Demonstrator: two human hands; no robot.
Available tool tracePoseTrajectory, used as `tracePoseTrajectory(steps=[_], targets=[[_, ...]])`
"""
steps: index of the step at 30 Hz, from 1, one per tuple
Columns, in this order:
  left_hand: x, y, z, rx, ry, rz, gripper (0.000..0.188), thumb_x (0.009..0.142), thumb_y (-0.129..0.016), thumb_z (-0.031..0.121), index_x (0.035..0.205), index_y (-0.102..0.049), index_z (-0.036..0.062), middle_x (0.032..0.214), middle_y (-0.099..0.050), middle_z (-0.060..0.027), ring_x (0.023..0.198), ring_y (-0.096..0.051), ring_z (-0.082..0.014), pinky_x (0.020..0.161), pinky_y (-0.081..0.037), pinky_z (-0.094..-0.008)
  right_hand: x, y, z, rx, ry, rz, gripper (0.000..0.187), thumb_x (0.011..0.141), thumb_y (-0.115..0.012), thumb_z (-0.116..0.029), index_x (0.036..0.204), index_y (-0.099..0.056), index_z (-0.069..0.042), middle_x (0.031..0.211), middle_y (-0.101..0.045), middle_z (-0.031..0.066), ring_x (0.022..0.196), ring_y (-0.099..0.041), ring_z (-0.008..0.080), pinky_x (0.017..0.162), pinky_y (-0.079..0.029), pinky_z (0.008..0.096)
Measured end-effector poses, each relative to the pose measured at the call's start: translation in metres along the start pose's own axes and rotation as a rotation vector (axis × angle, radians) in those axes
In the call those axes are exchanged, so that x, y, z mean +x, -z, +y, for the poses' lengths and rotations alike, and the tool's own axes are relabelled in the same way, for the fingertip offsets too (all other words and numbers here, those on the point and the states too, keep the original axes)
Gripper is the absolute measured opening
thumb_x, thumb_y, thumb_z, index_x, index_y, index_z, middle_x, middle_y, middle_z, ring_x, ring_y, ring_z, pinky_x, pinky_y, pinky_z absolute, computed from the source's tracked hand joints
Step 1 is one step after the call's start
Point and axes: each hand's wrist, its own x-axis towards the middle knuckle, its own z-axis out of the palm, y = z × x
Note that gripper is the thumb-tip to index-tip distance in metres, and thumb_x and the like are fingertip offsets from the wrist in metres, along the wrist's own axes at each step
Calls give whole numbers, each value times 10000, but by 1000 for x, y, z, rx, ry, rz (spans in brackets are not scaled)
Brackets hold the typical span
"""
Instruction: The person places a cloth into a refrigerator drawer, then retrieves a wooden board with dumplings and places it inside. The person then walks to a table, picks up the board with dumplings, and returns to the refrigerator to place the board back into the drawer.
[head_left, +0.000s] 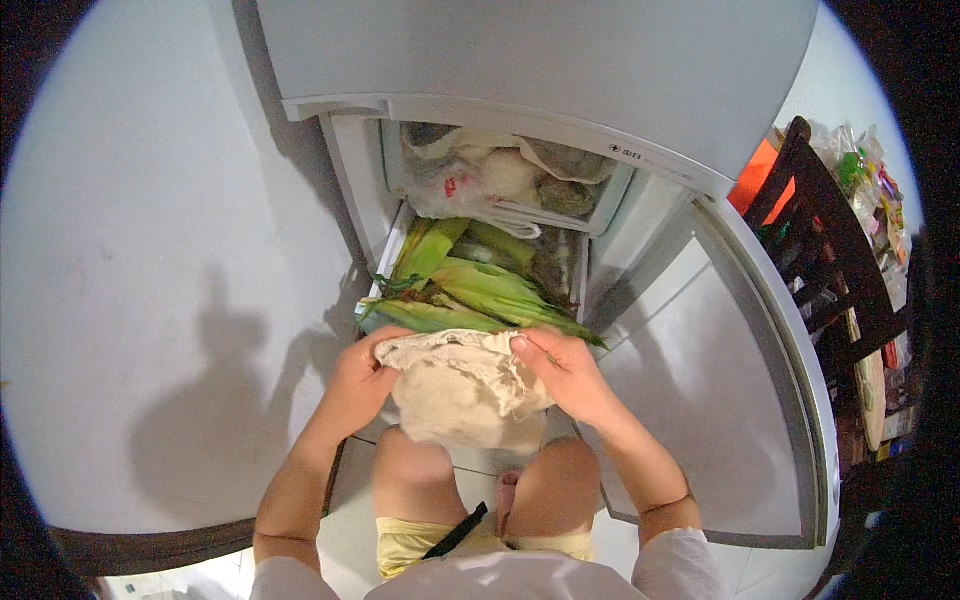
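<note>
Cream cloth, bag-like, hangs between our hands just beyond the front edge of the lower drawer (583,262), our left hand (368,378) pinching one upper corner of the cloth (468,385) and our right hand (565,372) gripping the other, thumb on top. In that drawer lie green husked corn ears (490,288), their tips reaching its front right corner. By our judgement, opening the fridge door (710,400) and pulling out the drawer are done, while the cloth is not yet set down and neither is closed.
</note>
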Motion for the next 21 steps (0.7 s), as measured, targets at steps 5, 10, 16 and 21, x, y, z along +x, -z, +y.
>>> tracePoseTrajectory(steps=[5,10,16,21], targets=[[2,-3,20,-30,27,21,260,833,-476,-23,1078,-558,6,979,-621,-64,896,-558,-112,806,-445,-256,-8,-15,18,-4,2,198,257,935,-472,-244,909,-537,3,703,-509,136,623,-449,199,615,-410,286],[31,10,35,333,-166,244,244,868,-480,28,1098,-561,20,1041,-567,-81,946,-537,-137,810,-435,-263,2,-11,9,223,-29,250,320,967,-407,-287,935,-528,7,760,-533,13,725,-444,91,678,-407,261],[-1,-42,-21,-287,-138,11,573,871,-573,232,1329,-287,40,1144,-502,-93,1035,-481,-181,859,-404,-274,-4,-35,-25,459,-35,223,351,979,-357,-305,1022,-505,10,860,-533,41,800,-461,102,758,-397,242],[-34,-66,-29,-463,190,-433,517,832,-616,183,1266,-392,13,1098,-543,-63,1004,-503,-136,846,-425,-277,-27,-43,-41,510,-57,17,232,886,-574,-237,945,-484,-32,813,-501,22,771,-456,87,683,-410,246]])
